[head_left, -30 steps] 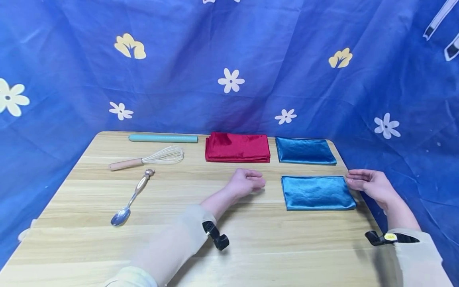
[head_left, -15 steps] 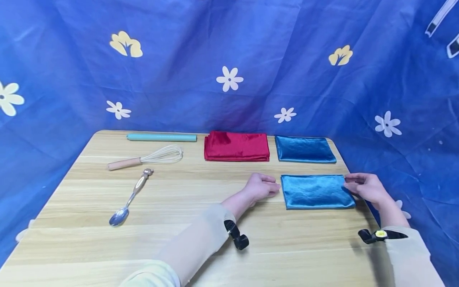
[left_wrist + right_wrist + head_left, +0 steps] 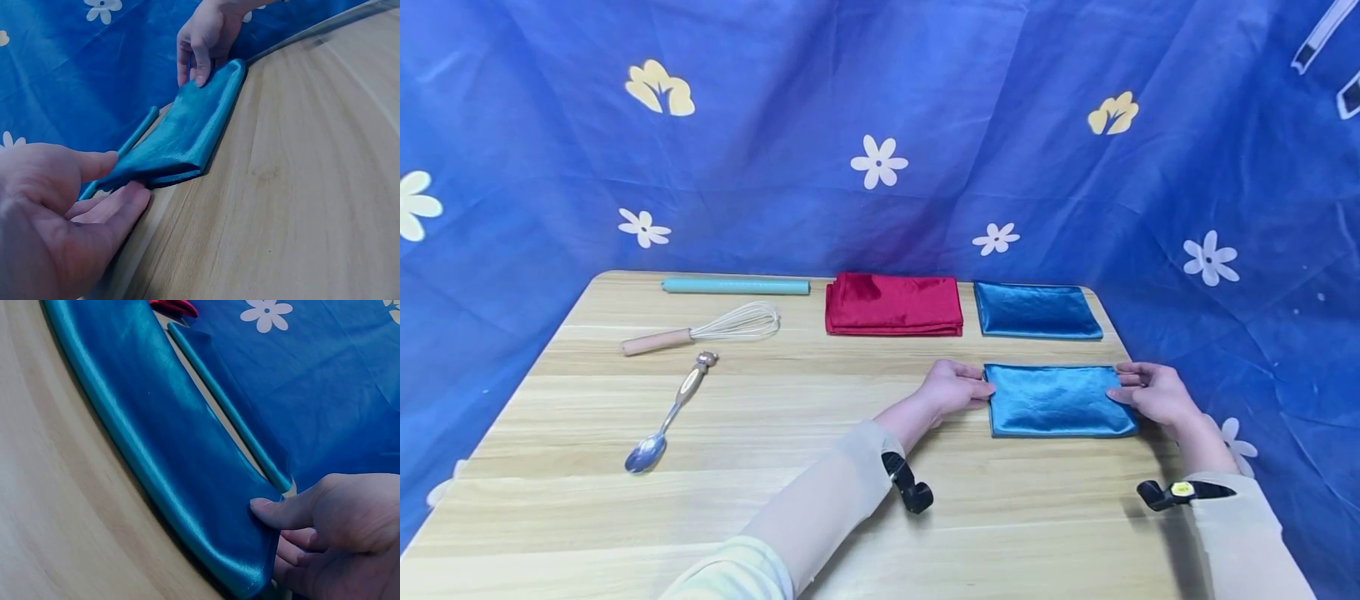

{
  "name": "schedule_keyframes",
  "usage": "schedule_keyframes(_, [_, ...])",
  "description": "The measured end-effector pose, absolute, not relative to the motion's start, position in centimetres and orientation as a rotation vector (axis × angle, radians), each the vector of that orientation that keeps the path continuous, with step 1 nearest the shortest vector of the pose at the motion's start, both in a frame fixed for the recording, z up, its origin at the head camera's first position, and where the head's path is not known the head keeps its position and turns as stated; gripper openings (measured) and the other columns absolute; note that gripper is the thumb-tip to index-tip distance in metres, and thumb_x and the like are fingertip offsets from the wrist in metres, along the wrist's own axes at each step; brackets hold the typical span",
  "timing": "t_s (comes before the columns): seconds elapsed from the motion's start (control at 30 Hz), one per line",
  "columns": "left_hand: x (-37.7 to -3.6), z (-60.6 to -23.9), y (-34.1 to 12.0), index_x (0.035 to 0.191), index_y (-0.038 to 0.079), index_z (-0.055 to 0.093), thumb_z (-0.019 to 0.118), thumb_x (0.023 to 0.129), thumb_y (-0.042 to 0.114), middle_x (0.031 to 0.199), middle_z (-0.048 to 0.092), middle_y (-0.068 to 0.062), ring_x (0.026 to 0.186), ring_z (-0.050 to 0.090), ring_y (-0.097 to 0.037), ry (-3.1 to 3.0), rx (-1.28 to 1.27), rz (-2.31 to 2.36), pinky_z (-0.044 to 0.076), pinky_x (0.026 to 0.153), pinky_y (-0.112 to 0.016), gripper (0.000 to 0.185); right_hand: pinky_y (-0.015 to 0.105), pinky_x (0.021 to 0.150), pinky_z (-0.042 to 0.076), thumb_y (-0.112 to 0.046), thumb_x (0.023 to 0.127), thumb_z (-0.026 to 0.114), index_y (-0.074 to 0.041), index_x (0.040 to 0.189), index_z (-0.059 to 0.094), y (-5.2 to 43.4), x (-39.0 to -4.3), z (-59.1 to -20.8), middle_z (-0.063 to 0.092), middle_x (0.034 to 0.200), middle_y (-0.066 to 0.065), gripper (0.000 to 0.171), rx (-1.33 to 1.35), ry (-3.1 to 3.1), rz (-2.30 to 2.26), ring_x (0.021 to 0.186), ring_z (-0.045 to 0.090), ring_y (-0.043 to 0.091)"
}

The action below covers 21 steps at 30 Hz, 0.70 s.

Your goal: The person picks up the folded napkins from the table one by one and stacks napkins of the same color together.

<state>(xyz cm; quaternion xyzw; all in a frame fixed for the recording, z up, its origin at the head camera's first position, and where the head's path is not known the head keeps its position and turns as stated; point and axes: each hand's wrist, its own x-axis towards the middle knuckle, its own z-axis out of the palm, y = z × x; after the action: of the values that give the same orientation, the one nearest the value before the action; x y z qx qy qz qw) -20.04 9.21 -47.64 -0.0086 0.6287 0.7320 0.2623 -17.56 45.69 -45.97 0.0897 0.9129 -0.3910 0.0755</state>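
Note:
A folded blue satin cloth lies on the right part of the table, its long sides running left to right. At its left edge my left hand pinches it, thumb over the top and fingers under, as the left wrist view also shows of the hand. My right hand grips the opposite short edge. In the right wrist view that hand has its thumb on the cloth and its other fingers partly hidden beneath.
Behind lies a second folded blue cloth, beside a folded red cloth. To the left are a turquoise stick, a whisk and a metal spoon. A blue flowered curtain borders the wooden table.
My left hand has moved right, from bare table to the near blue cloth's left edge. My right hand has shifted slightly left onto its right edge, and both now pinch it.

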Motion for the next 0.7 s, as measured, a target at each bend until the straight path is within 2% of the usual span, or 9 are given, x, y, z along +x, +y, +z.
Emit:
schedule_keyframes(0.13, [-20.2,-47.4,9.2,0.135,-0.018,0.058,0.079,0.094,-0.001,0.116,0.071,-0.021,0.103,0.075,-0.030,1.697,-0.044,1.946,0.063,0.084,-0.035,0.049,0.017,0.074,0.054,-0.014,0.095,0.080,0.017,0.146,0.046,45.1,-17.7,-46.1,0.059,0.131,0.035,0.069,0.274,2.701,-1.176,0.113,0.059,0.040])
schedule_keyframes(0.33, [-20.3,-47.1,9.3,0.138,-0.014,0.059,0.081,0.095,0.007,0.112,0.073,-0.015,0.099,0.076,-0.023,1.714,-0.039,1.887,0.063,0.082,-0.032,0.052,0.023,0.071,0.051,-0.015,0.095,0.081,0.018,0.142,0.048,44.6,-18.1,-46.1,0.062,0.114,0.020,0.067,0.282,2.649,-1.138,0.101,0.056,0.030])
schedule_keyframes(0.43, [-20.1,-47.1,9.2,0.132,-0.010,0.066,0.082,0.094,0.006,0.107,0.073,-0.011,0.092,0.075,-0.018,1.763,-0.007,1.878,0.063,0.080,-0.031,0.044,0.022,0.072,0.049,-0.017,0.096,0.080,0.018,0.136,0.051,44.6,-18.1,-46.0,0.060,0.109,0.016,0.060,0.274,2.635,-1.117,0.099,0.054,0.029])
schedule_keyframes(0.6, [-19.6,-47.0,9.3,0.113,-0.003,0.074,0.083,0.090,0.002,0.093,0.068,-0.007,0.079,0.064,-0.012,1.904,0.122,1.843,0.060,0.071,-0.025,0.025,0.025,0.072,0.051,-0.019,0.096,0.080,0.016,0.131,0.054,44.6,-17.9,-45.8,0.060,0.114,0.020,0.056,0.245,2.637,-1.066,0.100,0.055,0.031])
schedule_keyframes(0.7, [-19.4,-46.8,9.3,0.108,-0.001,0.074,0.083,0.091,0.003,0.091,0.066,-0.004,0.079,0.060,-0.011,2.005,0.193,1.778,0.055,0.067,-0.022,0.020,0.029,0.069,0.053,-0.018,0.095,0.081,0.014,0.128,0.054,44.5,-17.9,-45.8,0.060,0.113,0.020,0.053,0.242,2.634,-1.078,0.096,0.056,0.031])
